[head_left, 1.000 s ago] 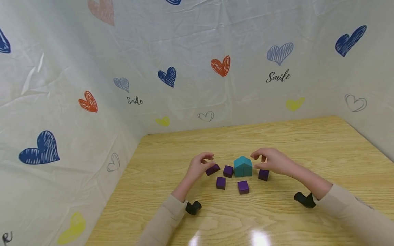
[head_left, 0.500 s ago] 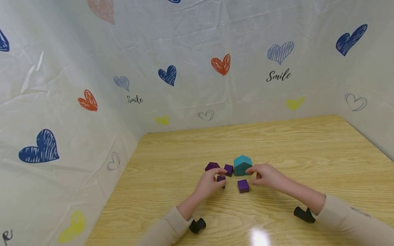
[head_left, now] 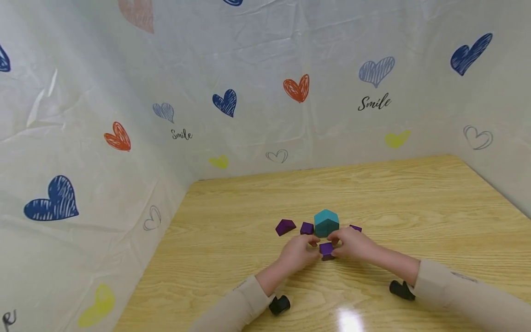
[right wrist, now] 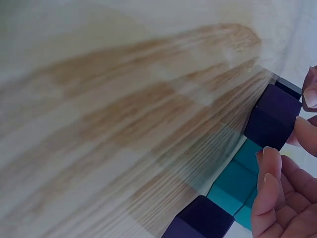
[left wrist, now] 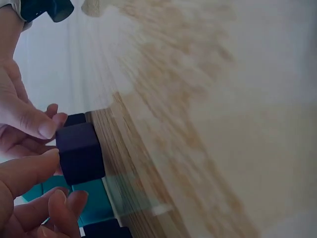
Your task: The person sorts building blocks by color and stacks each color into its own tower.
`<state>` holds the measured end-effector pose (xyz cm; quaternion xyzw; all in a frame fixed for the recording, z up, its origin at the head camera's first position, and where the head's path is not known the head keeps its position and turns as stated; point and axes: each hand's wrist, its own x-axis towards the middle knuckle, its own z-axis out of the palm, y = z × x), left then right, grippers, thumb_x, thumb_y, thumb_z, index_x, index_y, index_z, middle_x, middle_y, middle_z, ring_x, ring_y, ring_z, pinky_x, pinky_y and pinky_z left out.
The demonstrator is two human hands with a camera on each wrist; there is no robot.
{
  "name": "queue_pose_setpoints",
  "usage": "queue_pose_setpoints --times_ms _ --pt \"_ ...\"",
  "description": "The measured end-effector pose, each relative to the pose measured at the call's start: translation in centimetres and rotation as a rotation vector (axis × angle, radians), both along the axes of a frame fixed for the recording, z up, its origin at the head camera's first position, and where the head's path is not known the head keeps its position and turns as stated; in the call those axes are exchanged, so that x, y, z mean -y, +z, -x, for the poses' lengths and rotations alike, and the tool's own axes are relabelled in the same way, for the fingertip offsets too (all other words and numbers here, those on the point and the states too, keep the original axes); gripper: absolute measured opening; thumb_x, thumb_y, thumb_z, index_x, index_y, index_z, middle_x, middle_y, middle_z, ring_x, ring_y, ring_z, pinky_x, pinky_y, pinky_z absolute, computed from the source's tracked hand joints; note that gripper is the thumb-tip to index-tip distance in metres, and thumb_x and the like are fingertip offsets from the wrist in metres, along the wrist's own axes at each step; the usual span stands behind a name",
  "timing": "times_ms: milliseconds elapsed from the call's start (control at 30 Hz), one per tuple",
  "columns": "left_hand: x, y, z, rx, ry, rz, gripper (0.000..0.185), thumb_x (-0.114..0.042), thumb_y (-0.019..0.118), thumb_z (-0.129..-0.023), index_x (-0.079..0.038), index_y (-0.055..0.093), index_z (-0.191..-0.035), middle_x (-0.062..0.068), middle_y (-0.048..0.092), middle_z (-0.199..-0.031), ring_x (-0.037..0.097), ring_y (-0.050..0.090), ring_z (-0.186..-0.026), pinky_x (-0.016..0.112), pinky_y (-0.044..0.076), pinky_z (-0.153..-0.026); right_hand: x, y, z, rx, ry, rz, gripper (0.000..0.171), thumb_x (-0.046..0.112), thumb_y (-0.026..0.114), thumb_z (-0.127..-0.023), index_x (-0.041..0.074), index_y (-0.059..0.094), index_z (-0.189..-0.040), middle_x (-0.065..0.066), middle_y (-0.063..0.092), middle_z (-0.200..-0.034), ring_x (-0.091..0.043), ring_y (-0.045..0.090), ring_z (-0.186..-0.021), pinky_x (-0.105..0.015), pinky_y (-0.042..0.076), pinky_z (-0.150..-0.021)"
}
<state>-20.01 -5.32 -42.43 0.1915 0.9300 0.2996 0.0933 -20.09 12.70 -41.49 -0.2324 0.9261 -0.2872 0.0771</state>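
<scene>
A purple cube (head_left: 327, 249) sits on the table between my two hands, in front of a teal block (head_left: 326, 222) with a peaked top and visible seams. My left hand (head_left: 297, 253) reaches in from the left, its thumb at the cube's side. From the right comes my right hand (head_left: 355, 243), thumb against the cube's other side in the right wrist view (right wrist: 272, 116). Both hands' fingers are loosely bent, not wrapped round the cube. Another purple cube (head_left: 307, 228) stands left of the teal block. A further purple block (head_left: 355, 228) is partly hidden behind my right hand.
A purple angular block (head_left: 285, 227) lies at the left of the group. The wooden table (head_left: 232, 203) meets a white sheet (head_left: 249, 133) with printed hearts at the back and left. Black wrist-camera mounts (head_left: 280, 305) show at both cuffs.
My left hand has moved right and toward me, from the angular block past the near-left cube, which it now hides. My right hand has come left and nearer to the front purple cube.
</scene>
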Motion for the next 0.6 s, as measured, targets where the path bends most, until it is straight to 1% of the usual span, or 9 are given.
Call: queue_pose_setpoints --times_ms 167,267,400,533,600 --pt "-0.6 0.2 -0.2 -0.028 -0.002 0.067 0.029 -0.02 0.072 -0.079 -0.011 0.068 -0.107 -0.002 0.067 -0.095 0.011 0.06 -0.086 0.023 0.047 -0.071 0.4 -0.1 0.0 -0.014 0.021 -0.018 0.023 0.007 0.074 -0.073 -0.003 0.069 -0.094 -0.004 0.068 -0.084 -0.013 0.06 -0.076 -0.025 0.048 -0.064" --pt "-0.7 0.3 -0.2 -0.039 0.002 0.102 0.027 -0.02 0.071 -0.08 -0.011 0.069 -0.105 -0.003 0.068 -0.094 0.011 0.061 -0.084 0.023 0.047 -0.071 0.5 0.0 -0.2 -0.026 0.02 -0.033 0.021 0.008 0.074 -0.073 -0.001 0.069 -0.092 -0.004 0.068 -0.083 -0.013 0.06 -0.075 -0.025 0.047 -0.063" --pt "-0.6 0.4 -0.3 -0.051 -0.002 0.134 0.024 -0.021 0.07 -0.081 -0.012 0.07 -0.103 -0.003 0.068 -0.093 0.011 0.061 -0.084 0.023 0.047 -0.07 0.8 0.0 -0.3 -0.018 -0.011 -0.043 0.02 0.01 0.075 -0.073 0.001 0.069 -0.089 -0.004 0.067 -0.083 -0.015 0.06 -0.076 -0.027 0.048 -0.063" --pt "0.0 1.0 -0.6 -0.071 0.002 0.135 0.025 -0.022 0.07 -0.081 -0.012 0.069 -0.105 -0.003 0.067 -0.09 0.01 0.059 -0.079 0.021 0.045 -0.065 1.1 -0.1 -0.4 0.0 -0.012 -0.032 0.02 0.012 0.076 -0.072 0.002 0.067 -0.087 -0.004 0.067 -0.084 -0.016 0.06 -0.077 -0.028 0.048 -0.064" --pt "0.6 1.5 -0.6 -0.083 0.023 0.12 0.026 -0.022 0.069 -0.082 -0.012 0.068 -0.106 -0.003 0.065 -0.089 0.009 0.057 -0.076 0.021 0.044 -0.062 1.2 -0.1 -0.4 0.001 0.001 -0.029 0.02 0.012 0.077 -0.072 0.003 0.066 -0.086 -0.003 0.066 -0.084 -0.014 0.059 -0.076 -0.027 0.048 -0.064"
